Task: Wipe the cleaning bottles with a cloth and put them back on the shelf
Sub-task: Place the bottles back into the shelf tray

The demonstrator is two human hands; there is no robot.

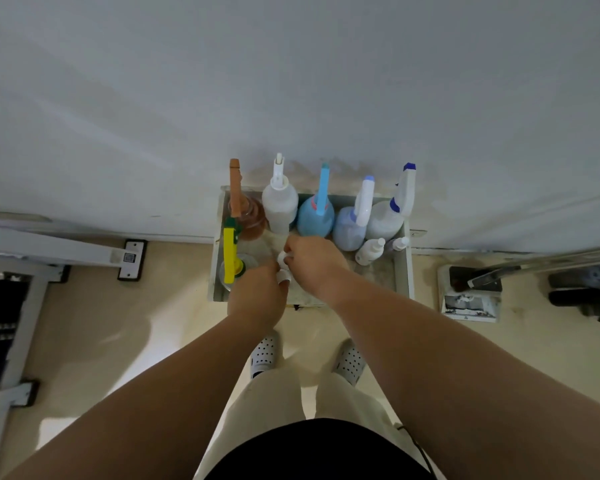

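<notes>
Head view: left hand (pixel 257 299) and right hand (pixel 314 263) are sitting close together at frame centre over the shelf (pixel 405 271), fingers of both curling tight round a small white item (pixel 282 258); bottle or cloth, can't tell. The row of spray bottles (pixel 315 216) is standing just above them against the wall. They're probably light, slick plastic, so I'm judging the neck under the trigger the safest hold.

Dim, soft focus, wide-angle edge distortion
</notes>
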